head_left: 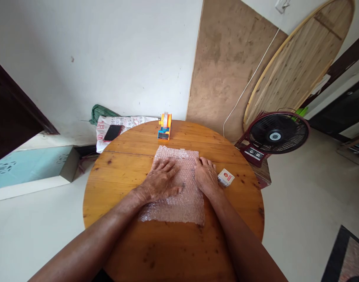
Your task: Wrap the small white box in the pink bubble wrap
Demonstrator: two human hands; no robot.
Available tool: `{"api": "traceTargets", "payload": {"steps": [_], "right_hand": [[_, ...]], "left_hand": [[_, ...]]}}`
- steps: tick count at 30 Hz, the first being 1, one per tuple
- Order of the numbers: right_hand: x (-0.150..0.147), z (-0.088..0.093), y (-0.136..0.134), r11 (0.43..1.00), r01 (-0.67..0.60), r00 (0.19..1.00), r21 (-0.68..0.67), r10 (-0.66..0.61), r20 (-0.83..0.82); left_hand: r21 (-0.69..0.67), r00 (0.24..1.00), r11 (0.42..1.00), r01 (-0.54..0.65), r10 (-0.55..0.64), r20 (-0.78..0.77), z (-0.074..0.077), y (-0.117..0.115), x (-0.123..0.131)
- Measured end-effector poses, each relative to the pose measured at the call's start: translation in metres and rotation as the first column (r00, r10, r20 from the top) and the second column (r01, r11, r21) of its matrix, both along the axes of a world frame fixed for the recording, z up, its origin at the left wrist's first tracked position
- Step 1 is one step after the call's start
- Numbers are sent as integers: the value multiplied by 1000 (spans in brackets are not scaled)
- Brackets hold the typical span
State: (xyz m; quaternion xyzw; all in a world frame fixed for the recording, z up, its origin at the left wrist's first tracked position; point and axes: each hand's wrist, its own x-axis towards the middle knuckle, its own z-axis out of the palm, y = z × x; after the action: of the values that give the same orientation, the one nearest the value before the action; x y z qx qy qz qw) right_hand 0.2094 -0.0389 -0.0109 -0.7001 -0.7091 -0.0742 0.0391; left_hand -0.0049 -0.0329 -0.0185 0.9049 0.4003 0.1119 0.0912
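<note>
A sheet of clear bubble wrap (179, 209) lies flat on the round wooden table (117, 188). My left hand (157, 182) rests palm down on its left part, fingers spread and thumb stretched toward the middle. At the sheet's right edge is my right hand (205, 174), its fingers bent and closed on that edge; the thumb is mostly hidden. Just right of this hand sits a small white box (225, 178) with red print. Beyond the far edge of the wrap stands an orange and blue tape dispenser (165, 127) with a tape roll.
A dark phone (112, 133) lies on a printed white sack (101, 127) behind the table's left side. To the right stands a dark red fan (276, 133). A round wooden board (300, 58) and a plywood sheet (223, 62) lean on the wall.
</note>
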Motion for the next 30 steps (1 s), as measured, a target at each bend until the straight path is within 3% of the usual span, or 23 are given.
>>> {"api": "traceTargets", "payload": {"steps": [7, 17, 30], "right_hand": [[0, 1, 0, 1000, 9, 1000, -14, -9, 11], [0, -2, 1, 1000, 9, 1000, -6, -9, 6], [-4, 10, -7, 994, -84, 995, 64, 87, -47]], "left_hand": [[13, 999, 999, 40, -40, 37, 4, -4, 1], [-65, 947, 947, 315, -309, 84, 13, -13, 3], [-75, 947, 945, 317, -312, 70, 11, -14, 3]]}}
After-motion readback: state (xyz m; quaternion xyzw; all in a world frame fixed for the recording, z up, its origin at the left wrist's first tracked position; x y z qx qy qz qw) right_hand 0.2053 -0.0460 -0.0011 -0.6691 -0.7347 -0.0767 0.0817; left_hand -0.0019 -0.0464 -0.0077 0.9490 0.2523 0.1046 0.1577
